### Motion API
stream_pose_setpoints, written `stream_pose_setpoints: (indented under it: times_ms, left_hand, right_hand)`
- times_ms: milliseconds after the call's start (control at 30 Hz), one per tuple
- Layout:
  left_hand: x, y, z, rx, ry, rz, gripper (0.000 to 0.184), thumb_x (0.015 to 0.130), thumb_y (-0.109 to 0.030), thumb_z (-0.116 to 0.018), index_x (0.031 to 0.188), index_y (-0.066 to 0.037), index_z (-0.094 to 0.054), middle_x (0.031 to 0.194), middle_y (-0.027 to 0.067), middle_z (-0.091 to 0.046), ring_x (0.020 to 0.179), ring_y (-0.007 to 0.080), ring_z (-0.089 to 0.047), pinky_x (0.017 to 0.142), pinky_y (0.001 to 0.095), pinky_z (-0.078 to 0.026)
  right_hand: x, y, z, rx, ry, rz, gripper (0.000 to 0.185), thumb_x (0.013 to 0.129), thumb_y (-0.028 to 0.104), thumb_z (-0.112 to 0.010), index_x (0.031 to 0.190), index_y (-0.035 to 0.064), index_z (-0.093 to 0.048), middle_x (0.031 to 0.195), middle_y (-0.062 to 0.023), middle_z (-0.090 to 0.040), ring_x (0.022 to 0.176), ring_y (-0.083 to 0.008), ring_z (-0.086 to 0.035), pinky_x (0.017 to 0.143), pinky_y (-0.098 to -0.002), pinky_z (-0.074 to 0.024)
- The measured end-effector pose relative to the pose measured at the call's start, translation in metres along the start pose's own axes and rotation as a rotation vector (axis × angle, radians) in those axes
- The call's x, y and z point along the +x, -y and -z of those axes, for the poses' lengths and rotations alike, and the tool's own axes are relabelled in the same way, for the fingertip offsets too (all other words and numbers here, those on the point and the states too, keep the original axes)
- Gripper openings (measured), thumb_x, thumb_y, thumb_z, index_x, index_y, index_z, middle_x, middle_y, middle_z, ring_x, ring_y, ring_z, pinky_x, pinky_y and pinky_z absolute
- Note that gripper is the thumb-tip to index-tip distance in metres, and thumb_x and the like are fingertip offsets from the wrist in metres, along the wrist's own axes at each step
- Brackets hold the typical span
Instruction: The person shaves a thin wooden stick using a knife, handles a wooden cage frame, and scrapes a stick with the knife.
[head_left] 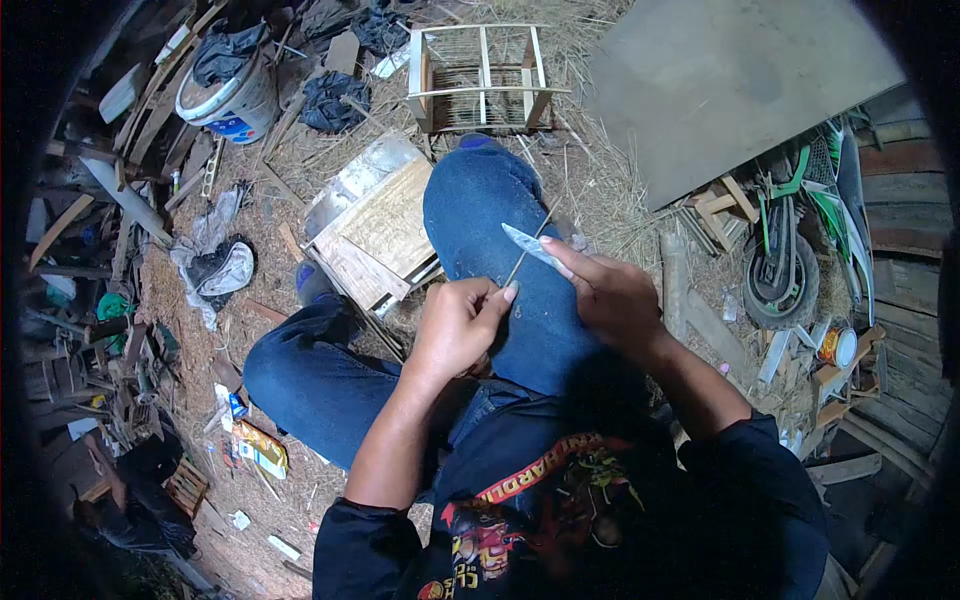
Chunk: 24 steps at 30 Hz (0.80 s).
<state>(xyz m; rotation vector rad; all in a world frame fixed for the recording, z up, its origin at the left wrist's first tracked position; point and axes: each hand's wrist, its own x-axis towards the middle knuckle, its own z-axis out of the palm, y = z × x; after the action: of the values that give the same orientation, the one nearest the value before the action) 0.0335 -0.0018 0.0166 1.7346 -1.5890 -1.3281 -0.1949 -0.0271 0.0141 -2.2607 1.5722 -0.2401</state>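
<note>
My left hand (462,322) is closed, pinching a thin stick (517,266) between thumb and fingers above my raised knee. The stick slants up and away to the right. A knife (527,242) with a pale, smudged blade is in my right hand (612,302), whose fingers wrap round its handle; the handle itself is mostly hidden. The blade lies across the stick, its tip pointing to the upper left. From here I cannot tell how firmly the edge touches the stick. My jeans-covered leg (478,215) is right beneath both hands.
Wooden boards (385,215) lie beside my leg. Beyond my knee stands a small slatted wooden frame (480,95). A large grey panel (735,75) and a green-and-white motorbike (800,240) are at right. A bucket (235,95) stands upper left; another person (140,500) sits lower left.
</note>
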Motion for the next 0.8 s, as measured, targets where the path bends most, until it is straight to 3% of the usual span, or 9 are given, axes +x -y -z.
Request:
stream_pose_setpoints:
  times_ms: [133,233,300,533,633,800]
  left_hand:
    - [0.003,0.014,-0.006,-0.063,-0.026,-0.103,0.032,0.098,-0.025,-0.066,0.08,0.001,-0.072,0.058,0.0142,-0.061,0.049,0.0204,-0.058,0.052,0.0376,-0.043]
    - [0.004,0.019,-0.009,-0.126,-0.011,-0.112,0.033,0.099,-0.026,-0.064,0.082,0.001,-0.071,0.06,0.0148,-0.061,0.051,0.0194,-0.057,0.053,0.0373,-0.043]
    - [0.005,0.02,-0.009,-0.159,0.02,-0.052,0.033,0.099,-0.025,-0.065,0.08,0.002,-0.071,0.059,0.0126,-0.06,0.052,0.0166,-0.055,0.053,0.0367,-0.043]
    - [0.008,0.02,-0.015,-0.177,0.01,-0.068,0.033,0.099,-0.024,-0.065,0.08,0.002,-0.07,0.058,0.0095,-0.059,0.053,0.0123,-0.052,0.053,0.0348,-0.042]
    - [0.007,0.019,-0.011,-0.191,0.038,-0.024,0.034,0.1,-0.024,-0.065,0.08,0.002,-0.07,0.058,0.0081,-0.059,0.053,0.0114,-0.05,0.053,0.0346,-0.041]
    - [0.011,0.023,-0.012,-0.272,0.089,-0.006,0.035,0.1,-0.026,-0.064,0.079,0.001,-0.071,0.058,0.0067,-0.057,0.055,0.0099,-0.048,0.053,0.0331,-0.039]
  right_hand:
    - [0.0,-0.008,-0.008,0.039,-0.097,0.052,0.041,0.099,0.025,-0.057,0.139,0.0311,-0.061,0.074,-0.0111,-0.068,0.064,-0.0329,-0.069,0.054,-0.0465,-0.0543]
    - [0.0,-0.006,-0.008,0.072,-0.121,0.063,0.042,0.098,0.024,-0.057,0.14,0.0305,-0.06,0.076,-0.0115,-0.069,0.064,-0.0326,-0.07,0.054,-0.0469,-0.0537]
    - [-0.006,0.003,-0.002,0.005,0.017,-0.014,0.042,0.097,0.011,-0.059,0.136,0.0237,-0.065,0.085,-0.0134,-0.071,0.07,-0.0316,-0.07,0.061,-0.0432,-0.0538]
    - [-0.004,-0.01,-0.008,0.147,-0.136,0.064,0.044,0.096,0.011,-0.059,0.138,0.0241,-0.063,0.077,-0.013,-0.067,0.067,-0.0313,-0.068,0.06,-0.0436,-0.0531]
    - [-0.011,-0.001,-0.006,0.049,0.053,-0.016,0.045,0.096,0.01,-0.058,0.139,0.024,-0.062,0.084,-0.0144,-0.071,0.071,-0.0327,-0.069,0.065,-0.044,-0.055]
    - [-0.012,-0.014,-0.021,0.128,-0.117,0.137,0.05,0.095,0.006,-0.056,0.142,0.0215,-0.06,0.087,-0.0152,-0.071,0.071,-0.0341,-0.069,0.065,-0.0448,-0.0555]
